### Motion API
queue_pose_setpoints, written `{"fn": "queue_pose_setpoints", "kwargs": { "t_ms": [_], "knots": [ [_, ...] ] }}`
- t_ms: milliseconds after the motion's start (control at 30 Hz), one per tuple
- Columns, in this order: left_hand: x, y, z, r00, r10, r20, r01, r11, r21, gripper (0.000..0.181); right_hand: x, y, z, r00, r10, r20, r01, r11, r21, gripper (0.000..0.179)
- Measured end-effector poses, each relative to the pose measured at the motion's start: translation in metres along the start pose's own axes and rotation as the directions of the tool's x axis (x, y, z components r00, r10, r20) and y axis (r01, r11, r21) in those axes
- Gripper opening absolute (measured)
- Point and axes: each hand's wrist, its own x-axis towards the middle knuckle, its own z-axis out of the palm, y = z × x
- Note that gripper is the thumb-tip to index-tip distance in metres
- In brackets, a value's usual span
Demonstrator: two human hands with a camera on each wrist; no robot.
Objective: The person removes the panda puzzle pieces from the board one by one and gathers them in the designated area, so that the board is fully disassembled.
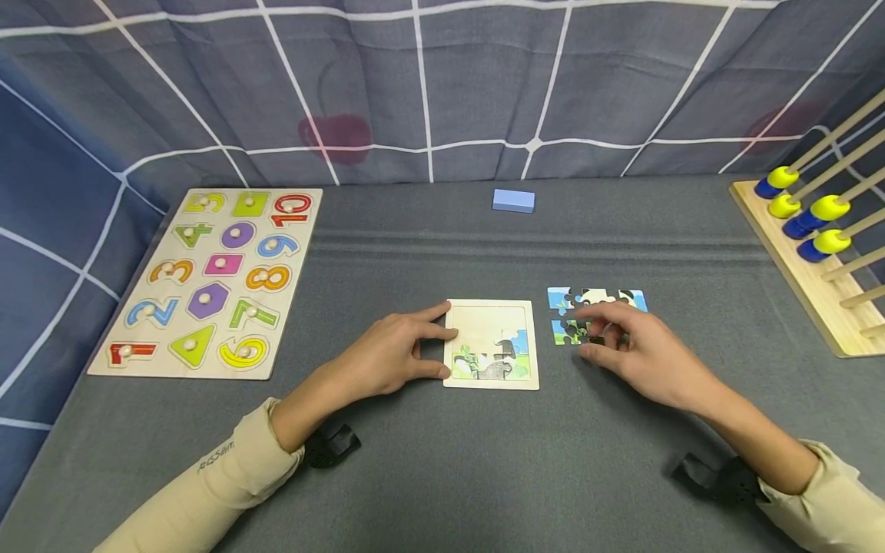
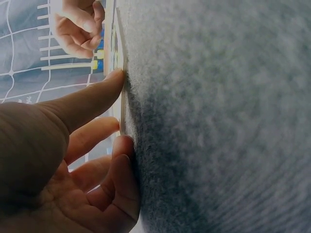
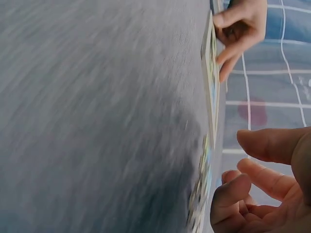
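Observation:
A square wooden puzzle board [image 1: 491, 322] lies flat, with fitted pieces [image 1: 491, 366] along its lower part and bare wood above. My left hand [image 1: 387, 353] rests at the board's left edge, thumb near the lower corner and one finger over the rim. The left wrist view shows the thumb [image 2: 92, 99] stretched straight against that edge. Just right of the board lie several loose jigsaw pieces [image 1: 561, 299] with blue, green and panda patterns. My right hand [image 1: 646, 353] hovers over them, hiding some. Its thumb [image 3: 267, 144] and fingers are apart, with nothing visible between them.
On the left lies a number-and-shape peg board [image 1: 231, 303]. A blue block [image 1: 514, 201] sits toward the back, near the gridded cloth [image 1: 470, 92]. A wooden bead counter [image 1: 809, 269] with upright rods stands at the right.

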Motion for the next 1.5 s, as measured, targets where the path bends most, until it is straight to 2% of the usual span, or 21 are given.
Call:
{"fn": "queue_pose_setpoints", "kwargs": {
  "t_ms": [100,367,533,767,1167,1500],
  "knots": [
    [0.0,0.0,0.0,1.0,0.0,0.002,0.0,1.0,0.003,0.052,0.003,-0.01,0.007,1.0,-0.008,0.017,0.008,1.0,0.02,0.035],
    [0.002,0.0,0.0,1.0,0.001,0.005,-0.001,1.0,0.012,0.052,0.018,-0.032,0.028,0.998,-0.015,0.055,0.016,1.0,-0.023,0.039],
    [0.002,0.0,0.0,1.0,-0.005,0.015,0.005,1.0,0.018,0.052,0.027,-0.036,0.042,0.991,-0.025,0.129,0.029,0.999,-0.032,0.042],
    [0.004,0.0,0.0,1.0,-0.01,0.018,0.01,1.0,0.03,0.052,0.033,-0.037,0.05,0.982,-0.009,0.188,0.032,0.993,-0.116,0.046],
    [0.002,0.001,-0.001,0.999,-0.021,0.027,0.021,1.0,0.021,0.053,0.036,-0.039,0.05,0.982,0.012,0.191,0.012,0.993,-0.121,0.04],
    [0.001,0.0,-0.002,1.0,-0.016,0.02,0.016,1.0,0.016,0.052,0.034,-0.038,0.051,0.993,-0.008,0.118,0.021,0.994,-0.107,0.039]
  ]
}}
